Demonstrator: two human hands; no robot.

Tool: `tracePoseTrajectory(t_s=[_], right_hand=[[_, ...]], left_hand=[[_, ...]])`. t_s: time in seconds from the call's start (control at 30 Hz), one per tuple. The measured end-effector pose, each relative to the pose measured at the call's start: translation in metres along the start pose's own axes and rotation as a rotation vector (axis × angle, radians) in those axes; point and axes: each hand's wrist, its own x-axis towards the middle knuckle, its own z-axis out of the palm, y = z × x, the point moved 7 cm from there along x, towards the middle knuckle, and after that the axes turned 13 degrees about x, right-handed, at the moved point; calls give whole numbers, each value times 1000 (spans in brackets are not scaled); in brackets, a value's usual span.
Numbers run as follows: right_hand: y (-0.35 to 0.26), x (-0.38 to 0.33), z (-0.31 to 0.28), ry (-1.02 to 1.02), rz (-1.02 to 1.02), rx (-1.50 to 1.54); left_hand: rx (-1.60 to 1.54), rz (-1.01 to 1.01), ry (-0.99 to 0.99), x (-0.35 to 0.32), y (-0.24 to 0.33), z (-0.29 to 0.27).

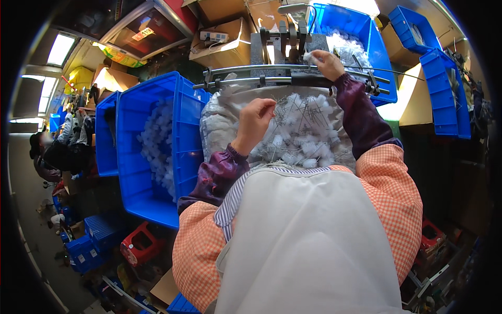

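My left hand is held over a grey cloth spread before me, its fingers pinched together. Whether a thin wire lies between them is too small to make out. On the cloth lies a pile of white fluffy tufts mixed with thin metal wire pieces, some of them coiled. Farther off, my right hand pinches a small white tuft beside the upright metal parts of a bench fixture. Two horizontal metal rods cross just in front of that fixture.
At my left stands a large blue bin with white tufts inside. Another blue bin of tufts is behind the right hand. Blue trays stand far right. A cardboard box holds a white power strip. A red stool is lower left.
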Motion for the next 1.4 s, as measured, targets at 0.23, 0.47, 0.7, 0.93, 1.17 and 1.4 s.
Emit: tracePoseTrajectory(t_s=[0.23, 0.47, 0.7, 0.93, 1.17, 1.4], right_hand=[[24, 28, -8, 246, 67, -509], [29, 37, -1, 194, 56, -490], [33, 39, 2, 172, 85, -517], [40, 41, -6, 169, 235, -511], [32, 12, -16, 265, 257, -585], [19, 25, 12, 232, 242, -531]], left_hand=[[310, 173, 33, -7, 6, 3], [474, 362, -41, -14, -14, 22], [510, 470, -153, -20, -17, 28], [81, 216, 142, -8, -12, -6], [-1047, -355, -501, -48, -14, 36], [-644, -375, -1167, -104, 21, 43]])
